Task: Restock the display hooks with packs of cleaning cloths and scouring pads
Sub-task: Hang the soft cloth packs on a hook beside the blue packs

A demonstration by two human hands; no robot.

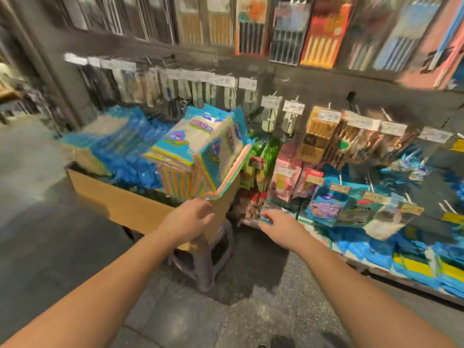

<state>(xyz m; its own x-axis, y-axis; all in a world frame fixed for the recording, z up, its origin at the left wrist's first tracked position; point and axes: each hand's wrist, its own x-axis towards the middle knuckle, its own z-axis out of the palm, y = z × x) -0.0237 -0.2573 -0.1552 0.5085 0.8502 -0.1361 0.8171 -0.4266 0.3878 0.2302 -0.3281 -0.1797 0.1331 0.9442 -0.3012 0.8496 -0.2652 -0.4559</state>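
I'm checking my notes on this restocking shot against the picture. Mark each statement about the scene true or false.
1. The cardboard box sits on a plastic stool. True.
2. The left hand grips a pack of cloths. False: it reaches toward the box corner with relaxed fingers and holds nothing.
3. Striped cloth packs stick up out of the box. True.
4. The display hooks on the right are all bare. False: the hanging packs fill them.
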